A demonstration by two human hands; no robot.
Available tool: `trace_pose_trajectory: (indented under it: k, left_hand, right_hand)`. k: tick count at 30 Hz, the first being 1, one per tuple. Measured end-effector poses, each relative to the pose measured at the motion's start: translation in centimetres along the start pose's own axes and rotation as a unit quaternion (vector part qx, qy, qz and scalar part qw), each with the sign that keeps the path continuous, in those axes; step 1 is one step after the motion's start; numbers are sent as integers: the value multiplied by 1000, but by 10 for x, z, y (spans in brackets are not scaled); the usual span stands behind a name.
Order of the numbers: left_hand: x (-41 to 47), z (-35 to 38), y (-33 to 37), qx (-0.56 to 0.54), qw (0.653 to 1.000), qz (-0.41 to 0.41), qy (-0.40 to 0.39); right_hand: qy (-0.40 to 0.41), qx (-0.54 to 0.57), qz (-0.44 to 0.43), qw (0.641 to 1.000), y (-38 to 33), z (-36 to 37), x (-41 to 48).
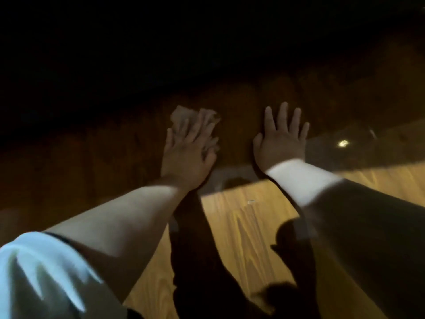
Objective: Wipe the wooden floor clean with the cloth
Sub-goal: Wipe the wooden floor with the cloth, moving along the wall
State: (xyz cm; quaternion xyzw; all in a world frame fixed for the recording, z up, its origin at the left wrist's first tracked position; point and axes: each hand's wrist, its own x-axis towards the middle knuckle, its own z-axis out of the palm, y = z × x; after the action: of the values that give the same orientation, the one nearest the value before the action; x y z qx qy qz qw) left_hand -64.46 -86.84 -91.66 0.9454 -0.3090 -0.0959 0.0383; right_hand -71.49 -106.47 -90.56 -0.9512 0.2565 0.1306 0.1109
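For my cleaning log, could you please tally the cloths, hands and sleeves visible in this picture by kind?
Cloth: 1
Hands: 2, left hand and right hand
Sleeves: 2, left sleeve and right sleeve
Total: 5

Glossy, grain-streaked wooden floor (241,217); soft, crumpled cloth (184,117); smooth white fabric sleeve (41,268).

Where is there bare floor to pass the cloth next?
Bare floor lies between the cloth under the left hand and the flat right hand, and in the lit strip between both forearms. Beyond the hands it is too dark to tell.
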Motion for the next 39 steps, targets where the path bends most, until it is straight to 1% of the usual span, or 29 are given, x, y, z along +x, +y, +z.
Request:
trace_pose_trajectory:
  k: [1, 2, 4, 6, 8, 10, 11, 12, 13, 14, 15, 17, 18, 20, 21, 22, 23, 24, 25, 26, 27, 29, 30, 32, 34, 35, 36, 37, 39]
  left_hand:
    - [-16, -3, -29, -5, 999, -37, 0]
    - [-32, -7, -55, -11, 998, -68, -1]
    - [-66, -15, -101, -28, 990, -140, -3]
    - [-105, -21, -136, -43, 969, -244, 13]
    - [-138, -24, -154, -69, 926, -371, 15]
    - [-146, -21, -149, -94, 865, -492, 20]
    - [-138, -18, -136, -101, 837, -537, 31]
    - [-125, -17, -118, -103, 817, -566, 44]
    - [-110, -14, -95, -98, 817, -566, 57]
    - [-87, -10, -64, -90, 836, -539, 60]
    - [-79, -7, -45, -86, 847, -520, 67]
    - [-47, 0, 17, -93, 898, -427, 56]
    - [-34, 4, 48, -93, 917, -384, 50]
    - [-12, 0, 108, -132, 943, -307, 8]
    - [-3, -3, 144, -190, 946, -261, -19]
    - [0, -6, 165, -272, 931, -239, -39]
    - [1, -12, 194, -376, 903, -202, -52]
    - [1, -18, 210, -481, 857, -180, -33]
    - [1, -24, 221, -556, 814, -168, 0]
    - [4, -27, 220, -585, 793, -166, 46]
    - [10, -31, 210, -563, 806, -157, 91]
    - [25, -31, 173, -448, 872, -133, 148]
    - [31, -28, 146, -385, 902, -126, 147]
    - [39, -26, 96, -275, 951, -99, 99]
    - [37, -27, 60, -170, 983, -71, 29]
    - [34, -25, 50, -125, 991, -53, 0]
    - [31, -26, 40, -89, 995, -41, -16]
    - [28, -25, 35, -61, 997, -31, -25]
    - [22, -23, 24, -20, 999, -9, -26]
  right_hand:
    - [4, 1, -14, 1000, -16, 4, 0]
    - [9, -5, -52, 999, -29, 6, -2]
    - [5, 1, -166, 986, -55, 11, -7]
    - [-19, 19, -239, 971, -80, 14, -15]
    - [-38, 19, -250, 967, -95, 19, -23]
    - [-38, 18, -248, 968, -94, 21, -26]
    - [-36, 19, -247, 968, -88, 21, -26]
    - [-32, 20, -246, 969, -80, 19, -24]
    - [-23, 19, -238, 971, -70, 17, -21]
    - [-15, 14, -211, 977, -49, 13, -19]
    - [-15, 5, -209, 978, -44, 10, -14]
    - [-6, -2, -144, 990, -2, -4, -8]
    - [3, 5, -109, 994, 20, -13, -6]
    - [29, 33, -36, 998, 60, -30, -5]
    - [50, 55, 3, 997, 83, -40, -10]
    - [67, 89, 23, 993, 90, -44, -11]
    - [92, 122, 45, 987, 105, -50, -19]
    - [106, 148, 52, 982, 109, -50, -26]
    - [108, 163, 54, 979, 112, -48, -33]
    - [97, 164, 42, 981, 107, -42, -39]
    - [77, 151, 19, 985, 97, -35, -44]
    - [39, 106, -20, 993, 70, -17, -56]
    - [21, 89, -41, 995, 49, -9, -66]
    - [19, 137, -81, 987, 12, 0, -89]
    - [-21, 200, -182, 962, -11, 7, -114]
    - [-41, 178, -233, 955, -10, 13, -123]
    - [-39, 127, -257, 957, -1, 15, -122]
    - [-26, 66, -230, 971, 13, 16, -115]
    - [-17, 19, -98, 995, 25, 7, -96]
